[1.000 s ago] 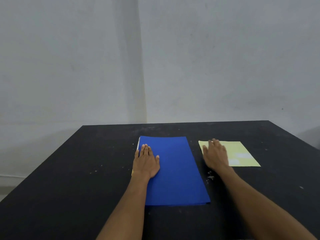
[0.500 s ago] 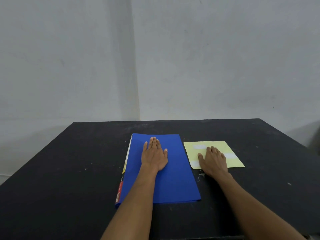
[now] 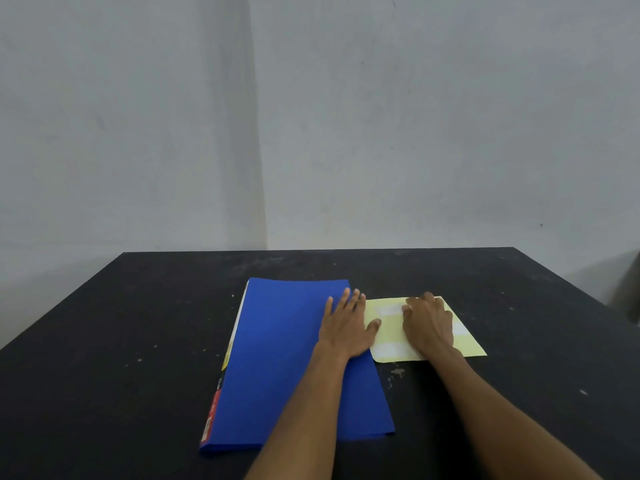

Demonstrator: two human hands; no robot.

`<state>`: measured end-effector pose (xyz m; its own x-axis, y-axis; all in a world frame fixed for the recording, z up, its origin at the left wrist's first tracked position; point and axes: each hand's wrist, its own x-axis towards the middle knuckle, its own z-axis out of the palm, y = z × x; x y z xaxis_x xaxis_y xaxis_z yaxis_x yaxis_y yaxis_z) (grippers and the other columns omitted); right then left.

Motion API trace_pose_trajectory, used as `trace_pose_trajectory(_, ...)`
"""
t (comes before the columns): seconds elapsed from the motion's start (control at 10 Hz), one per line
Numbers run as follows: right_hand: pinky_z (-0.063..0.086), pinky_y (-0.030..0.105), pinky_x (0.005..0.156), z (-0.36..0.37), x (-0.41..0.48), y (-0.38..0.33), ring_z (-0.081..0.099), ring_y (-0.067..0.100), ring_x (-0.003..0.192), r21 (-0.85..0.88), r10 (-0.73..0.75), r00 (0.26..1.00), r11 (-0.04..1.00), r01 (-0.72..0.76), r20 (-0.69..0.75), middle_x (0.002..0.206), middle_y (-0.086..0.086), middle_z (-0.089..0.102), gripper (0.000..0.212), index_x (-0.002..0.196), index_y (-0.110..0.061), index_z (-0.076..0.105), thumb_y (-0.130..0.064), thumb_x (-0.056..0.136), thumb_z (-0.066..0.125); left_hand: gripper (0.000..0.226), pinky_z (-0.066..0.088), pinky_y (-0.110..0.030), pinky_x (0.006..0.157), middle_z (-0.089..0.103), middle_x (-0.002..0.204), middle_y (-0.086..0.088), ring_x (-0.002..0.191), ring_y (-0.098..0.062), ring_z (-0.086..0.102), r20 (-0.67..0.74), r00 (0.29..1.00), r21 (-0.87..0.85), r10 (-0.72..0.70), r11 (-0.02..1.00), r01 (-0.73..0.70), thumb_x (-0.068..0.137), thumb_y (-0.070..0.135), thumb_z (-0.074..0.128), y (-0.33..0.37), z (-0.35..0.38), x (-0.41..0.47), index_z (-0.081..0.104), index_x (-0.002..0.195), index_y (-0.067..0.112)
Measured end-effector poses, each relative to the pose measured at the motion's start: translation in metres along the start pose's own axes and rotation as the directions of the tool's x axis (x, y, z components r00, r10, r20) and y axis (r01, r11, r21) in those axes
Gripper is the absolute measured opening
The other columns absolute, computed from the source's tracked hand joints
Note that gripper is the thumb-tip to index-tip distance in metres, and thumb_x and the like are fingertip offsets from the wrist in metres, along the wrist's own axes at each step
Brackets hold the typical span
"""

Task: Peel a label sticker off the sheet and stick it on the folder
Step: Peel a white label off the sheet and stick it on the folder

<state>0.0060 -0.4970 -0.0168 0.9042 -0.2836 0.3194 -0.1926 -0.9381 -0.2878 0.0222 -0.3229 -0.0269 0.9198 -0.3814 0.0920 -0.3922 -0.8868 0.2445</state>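
Note:
A blue folder [image 3: 280, 358] lies flat on the black table [image 3: 121, 341], its red and yellow spine on the left. Just right of it lies a pale yellow sticker sheet [image 3: 391, 336] with white label stickers [image 3: 389, 310]. My left hand [image 3: 346, 327] rests flat on the folder's right edge, thumb reaching onto the sheet. My right hand [image 3: 427, 323] lies on the sheet with its fingers curled at the upper white label. Whether a label is lifted is hidden by the fingers.
Grey walls meet in a corner behind the table. The table's far edge [image 3: 318, 250] runs just beyond the folder. Small pale scuffs [image 3: 396, 372] mark the tabletop near the sheet. A dark object [image 3: 627, 292] shows at the right border.
My left hand slid right across the folder to its right edge beside the sheet. My right hand moved up the sheet, its fingers now curled at the upper label.

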Motion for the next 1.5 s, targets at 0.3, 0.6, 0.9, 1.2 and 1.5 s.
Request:
trace_pose_trajectory(0.3,0.05,0.042,0.082,0.01,0.011,-0.002,0.06,0.027,0.093,0.189,0.017,0.997,0.982,-0.003,-0.074,0.103,0.007,0.066,0.016,0.093,-0.015,0.075,-0.021,0.093,0.06,0.076,-0.003,-0.051,0.123,0.007,0.168,-0.001,0.155,-0.015,0.001,0.025,1.0,-0.023,-0.003,1.0,0.004,0.1,0.059,0.024,-0.002,0.005,0.002,0.011,0.159,0.013)
trace_pose_trajectory(0.6,0.051,0.044,0.083,0.012,0.014,-0.003,0.059,0.027,0.096,0.222,0.06,0.996,0.974,-0.046,-0.06,0.108,0.006,0.062,0.019,0.1,-0.012,0.068,-0.029,0.093,0.061,0.076,-0.003,-0.051,0.123,0.006,0.168,0.0,0.155,-0.014,0.0,0.011,1.0,-0.012,-0.011,1.0,0.011,0.1,0.058,0.023,-0.001,0.006,0.002,0.01,0.159,0.013)
trace_pose_trajectory(0.9,0.052,0.04,0.075,0.015,0.016,-0.002,0.057,0.024,0.086,0.189,0.046,0.997,0.981,-0.034,-0.059,0.101,0.005,0.062,0.013,0.092,-0.016,0.069,-0.017,0.095,0.057,0.076,-0.003,-0.05,0.124,0.005,0.168,0.0,0.155,-0.014,0.0,0.015,1.0,-0.009,-0.009,1.0,0.009,0.1,0.059,0.023,-0.001,0.006,0.002,0.009,0.159,0.013)
trace_pose_trajectory(1.2,0.047,0.041,0.078,0.018,0.014,0.0,0.056,0.028,0.086,0.197,0.028,0.998,0.98,-0.014,-0.065,0.1,0.007,0.064,0.015,0.095,-0.013,0.061,-0.015,0.098,0.047,0.076,-0.003,-0.05,0.124,0.006,0.168,0.0,0.155,-0.014,0.001,0.006,0.999,-0.002,-0.032,0.999,0.032,0.099,0.058,0.024,0.002,0.007,0.001,0.01,0.159,0.012)
trace_pose_trajectory(1.5,0.043,0.039,0.075,0.015,0.015,0.001,0.053,0.026,0.083,0.33,0.116,0.99,0.94,-0.082,-0.082,0.097,0.012,0.064,0.017,0.091,-0.007,0.058,-0.006,0.096,0.042,0.076,-0.003,-0.05,0.124,0.005,0.168,-0.001,0.155,-0.015,0.0,0.01,0.999,-0.001,-0.038,0.999,0.038,0.099,0.057,0.024,0.003,0.006,0.002,0.009,0.159,0.012)
